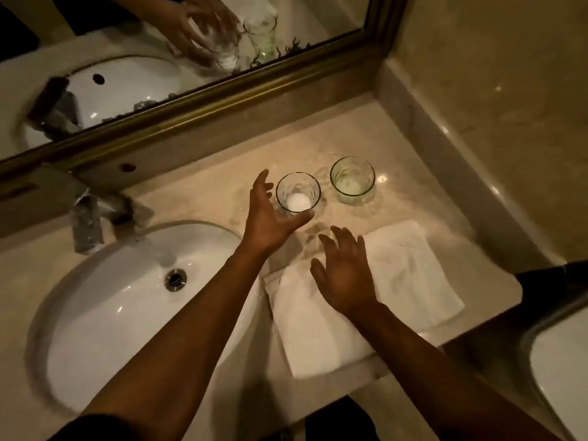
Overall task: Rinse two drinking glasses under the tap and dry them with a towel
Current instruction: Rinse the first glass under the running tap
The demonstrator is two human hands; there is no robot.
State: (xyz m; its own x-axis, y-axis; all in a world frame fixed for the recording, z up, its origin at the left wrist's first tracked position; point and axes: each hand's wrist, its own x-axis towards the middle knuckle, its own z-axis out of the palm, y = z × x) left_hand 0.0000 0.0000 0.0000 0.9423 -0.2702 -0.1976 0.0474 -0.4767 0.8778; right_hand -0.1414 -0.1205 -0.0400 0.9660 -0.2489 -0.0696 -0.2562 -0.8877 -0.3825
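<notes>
On the worktop, right of the sink, two glasses are stood upright, mouths up, long axes vertical. The nearer glass is being reached for by the left hand, fingers spread wide, nothing yet gripped. The second glass stands just beside. The right hand is held open above the towel. Closing round the glass is judged the next move, before rinsing.
</notes>
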